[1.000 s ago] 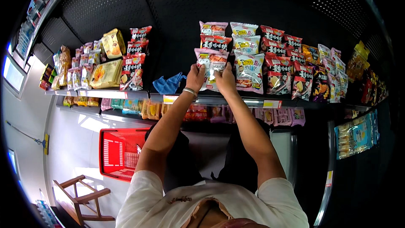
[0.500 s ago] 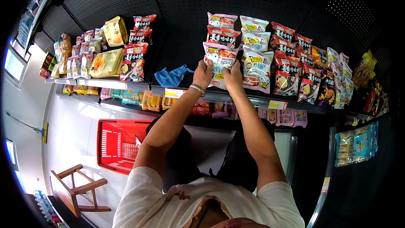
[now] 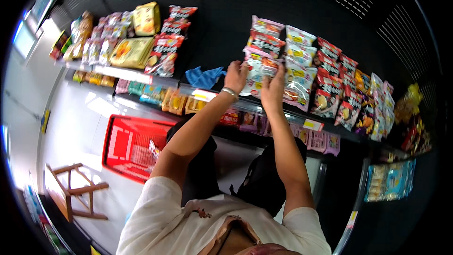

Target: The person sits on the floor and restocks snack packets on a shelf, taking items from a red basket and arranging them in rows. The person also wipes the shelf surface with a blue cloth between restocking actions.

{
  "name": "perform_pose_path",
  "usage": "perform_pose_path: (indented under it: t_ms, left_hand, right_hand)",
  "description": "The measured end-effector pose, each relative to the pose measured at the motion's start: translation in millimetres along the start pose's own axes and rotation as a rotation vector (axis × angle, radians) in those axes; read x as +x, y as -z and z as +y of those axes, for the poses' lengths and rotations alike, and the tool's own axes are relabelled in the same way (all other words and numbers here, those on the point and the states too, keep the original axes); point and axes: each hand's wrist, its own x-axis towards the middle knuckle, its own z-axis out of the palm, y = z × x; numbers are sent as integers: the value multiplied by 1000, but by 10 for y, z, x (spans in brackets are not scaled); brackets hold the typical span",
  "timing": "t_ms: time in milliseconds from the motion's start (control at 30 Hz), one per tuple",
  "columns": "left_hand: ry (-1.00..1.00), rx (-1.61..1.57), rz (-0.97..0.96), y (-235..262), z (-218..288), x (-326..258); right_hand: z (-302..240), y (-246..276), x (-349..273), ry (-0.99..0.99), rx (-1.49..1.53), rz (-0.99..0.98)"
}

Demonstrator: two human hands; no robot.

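A white and pink snack bag [image 3: 255,76] stands at the front of a row on the black shelf, squeezed between my two hands. My left hand [image 3: 237,76] is closed on its left edge, fingers bent. My right hand [image 3: 273,89] grips its right edge, with the thumb over the front and the fingers pointing up. Behind it in the same row are a red snack bag [image 3: 265,43] and another pink-topped bag [image 3: 267,27]. A white and yellow snack bag [image 3: 298,84] stands right beside my right hand. The picture is slightly blurred.
A blue cloth [image 3: 205,78] lies on the shelf left of my hands. More red bags [image 3: 163,55] stand farther left, others [image 3: 329,89] to the right. Packaged snacks fill the lower shelf. On the floor are a red basket [image 3: 113,142] and a wooden stool [image 3: 78,191].
The view has turned and shifted, so the shelf slants down to the right. My right hand's fingers have moved up along the bag's side. The bag stays between my hands.
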Motion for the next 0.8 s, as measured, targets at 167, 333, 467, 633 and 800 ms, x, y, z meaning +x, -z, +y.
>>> perform_pose_path:
  t_ms: [167, 333, 467, 633, 800]
  left_hand:
    - [-57, 226, 156, 163, 735, -297]
    - [-363, -239, 136, 907, 1525, -569]
    - [-474, -12, 265, 2322, 1255, -1093]
    - [220, 651, 289, 3961, -693, -2202]
    - [536, 903, 37, 4529, -1835, -3087]
  right_hand:
    - [-404, 152, -110, 150, -27, 5]
    - [-370, 102, -138, 434, 177, 81]
    - [-501, 40, -215, 342, 172, -11]
    - [-693, -162, -408, 394, 232, -164]
    - [-947, -414, -627, 400, 334, -332]
